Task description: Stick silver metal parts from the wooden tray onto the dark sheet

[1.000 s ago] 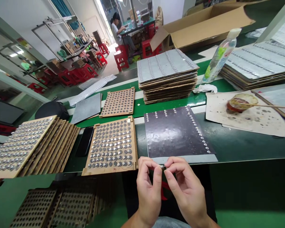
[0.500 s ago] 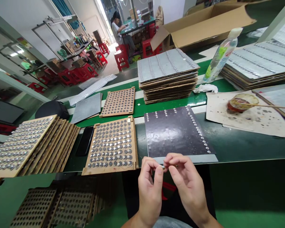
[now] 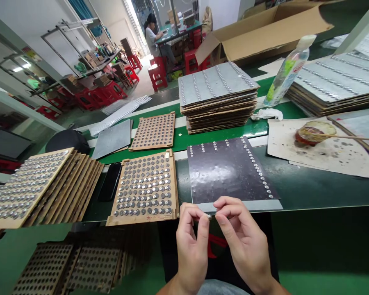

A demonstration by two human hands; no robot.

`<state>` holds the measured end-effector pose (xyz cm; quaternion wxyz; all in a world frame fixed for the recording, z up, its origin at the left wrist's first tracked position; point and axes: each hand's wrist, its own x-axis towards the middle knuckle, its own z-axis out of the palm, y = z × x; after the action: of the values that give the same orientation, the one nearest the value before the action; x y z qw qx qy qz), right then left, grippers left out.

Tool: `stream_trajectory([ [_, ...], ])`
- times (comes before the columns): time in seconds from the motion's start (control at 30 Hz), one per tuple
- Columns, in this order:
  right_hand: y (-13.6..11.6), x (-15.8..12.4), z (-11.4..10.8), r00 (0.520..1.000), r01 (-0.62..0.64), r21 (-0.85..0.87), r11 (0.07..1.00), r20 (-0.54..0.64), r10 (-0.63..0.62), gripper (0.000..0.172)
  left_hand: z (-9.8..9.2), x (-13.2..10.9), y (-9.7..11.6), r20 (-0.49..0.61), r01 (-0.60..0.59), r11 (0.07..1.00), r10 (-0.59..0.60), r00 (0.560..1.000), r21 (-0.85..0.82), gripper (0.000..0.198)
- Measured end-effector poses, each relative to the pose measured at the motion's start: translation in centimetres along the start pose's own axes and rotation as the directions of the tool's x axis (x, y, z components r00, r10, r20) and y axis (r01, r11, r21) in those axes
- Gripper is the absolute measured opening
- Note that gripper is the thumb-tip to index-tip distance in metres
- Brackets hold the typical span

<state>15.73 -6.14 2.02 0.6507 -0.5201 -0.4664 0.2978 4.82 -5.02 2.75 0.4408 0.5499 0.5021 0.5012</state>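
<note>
In front of the table's near edge, my left hand point(image 3: 192, 241) pinches a small silvery piece point(image 3: 209, 217) between thumb and curled fingers. My right hand point(image 3: 247, 241) is close beside it, thumb and fingers bent together; whatever it may hold is too small to make out. Just beyond both hands lies a dark, shiny sheet point(image 3: 218, 176) with small round metal pieces in a full line down its right side and short rows at its top. To its left, a wooden board point(image 3: 117, 220) carries rows of round discs, several topped with silvery pieces.
Slotted boards with metal pieces point(image 3: 27, 184) lean at the left, near a black phone point(image 3: 110, 183). Behind are a second board point(image 3: 153, 131) and a tall stack of sheets point(image 3: 218, 110). At the right stand a bottle point(image 3: 287, 76) and a stained dish with a stick point(image 3: 310, 133).
My fingertips have shifted slightly; the right hand's fingers have drawn a little apart from the left's, and the silvery piece shows more clearly at the left fingertips.
</note>
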Motion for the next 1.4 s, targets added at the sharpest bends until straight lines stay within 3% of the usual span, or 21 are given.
stream_trajectory([
  [0.23, 0.0, 0.0, 0.2, 0.991, -0.137, 0.18, 0.974, 0.013, 0.137, 0.014, -0.2, -0.2, -0.1, 0.009, -0.076, 0.996, 0.076, 0.997, 0.049, 0.028],
  [0.37, -0.1, 0.0, -0.1, 0.976, -0.207, 0.233, 0.95, 0.11, 0.186, 0.014, -0.2, -0.2, -0.1, 0.023, -0.081, 0.996, 0.08, 0.997, 0.046, 0.028],
  [0.47, -0.1, 0.1, 0.0, 0.961, -0.257, 0.25, 0.934, 0.17, 0.219, 0.024, -0.1, -0.1, -0.1, 0.027, -0.057, 0.998, 0.056, 0.998, 0.021, 0.029],
  [0.57, 0.6, 0.5, -0.1, 0.914, -0.378, 0.28, 0.882, 0.265, 0.308, 0.031, -0.1, 0.1, -0.2, 0.069, 0.019, 0.999, -0.016, 0.997, -0.04, 0.032],
  [0.63, 1.7, 1.5, -0.4, 0.897, -0.378, 0.121, 0.918, 0.292, 0.331, 0.033, -0.4, 0.3, -0.4, 0.104, 0.091, 0.994, -0.084, 0.991, -0.063, 0.033],
  [0.7, 3.3, 3.5, -1.1, 0.921, -0.247, -0.231, 0.941, 0.246, 0.302, 0.03, -0.9, 0.6, -0.7, 0.108, 0.142, 0.989, -0.137, 0.985, -0.045, 0.034],
  [0.73, 4.2, 4.9, -1.6, 0.943, -0.148, -0.465, 0.873, 0.199, 0.266, 0.027, -1.3, 0.8, -0.9, 0.09, 0.151, 0.988, -0.148, 0.985, -0.021, 0.035],
  [0.8, 6.3, 8.3, -2.6, 0.961, -0.115, -0.618, 0.778, 0.128, 0.244, 0.017, -2.6, 1.2, -1.4, 0.034, 0.148, 0.988, -0.15, 0.988, 0.044, 0.035],
  [0.9, 9.2, 13.7, -4.0, 0.973, -0.116, -0.763, 0.636, 0.04, 0.225, 0.018, -5.3, 2.1, -2.6, -0.065, 0.135, 0.969, -0.125, 0.99, 0.207, 0.034],
  [1.03, 12.0, 18.7, -4.7, 0.972, -0.091, -0.859, 0.503, 0.033, 0.232, 0.017, -10.5, 3.6, -4.0, -0.209, 0.175, 0.844, -0.076, 0.975, 0.507, 0.033],
  [1.23, 13.8, 20.6, -4.8, 0.97, -0.003, -0.904, 0.428, 0.101, 0.221, 0.017, -18.5, 4.4, -5.1, -0.472, 0.409, 0.611, -0.064, 0.879, 0.678, 0.021],
  [1.3, 13.8, 20.6, -4.9, 0.968, 0.032, -0.906, 0.422, 0.134, 0.214, 0.021, -19.9, 4.2, -5.3, -0.522, 0.476, 0.524, -0.069, 0.85, 0.706, 0.019],
  [1.4, 13.4, 20.5, -5.1, 0.964, 0.087, -0.902, 0.423, 0.184, 0.194, 0.03, -20.7, 3.9, -5.5, -0.53, 0.504, 0.438, -0.072, 0.845, 0.745, 0.019],
])
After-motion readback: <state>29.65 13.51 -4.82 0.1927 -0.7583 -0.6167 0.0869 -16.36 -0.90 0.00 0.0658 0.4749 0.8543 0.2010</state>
